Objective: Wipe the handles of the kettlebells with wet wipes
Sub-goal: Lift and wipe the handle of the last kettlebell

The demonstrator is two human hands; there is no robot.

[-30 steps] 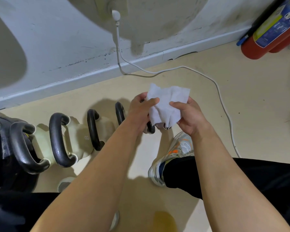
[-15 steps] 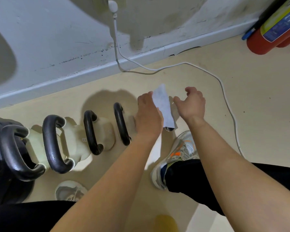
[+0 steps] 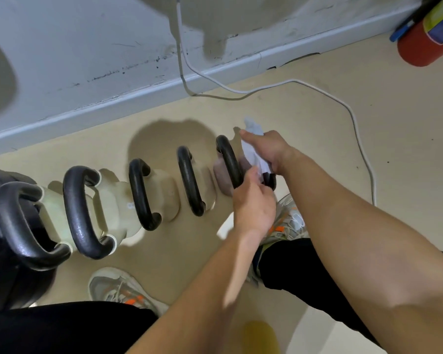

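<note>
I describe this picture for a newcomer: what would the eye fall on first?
A row of black-handled kettlebells runs along the floor from the left. At its right end, the right hand grips a white wet wipe over the last handle, the left hand close beside it. A red fire extinguisher sits top right.

I had just the one view, a wide lens worn on the person's head, aimed forward and steeply down at the floor [image 3: 304, 129]. It sat close: both forearms [image 3: 356, 251] stretched up from the bottom edge, the kettlebells [image 3: 138, 195] crossed the left half, and the wall [image 3: 87, 47] closed the top of the frame.
</note>
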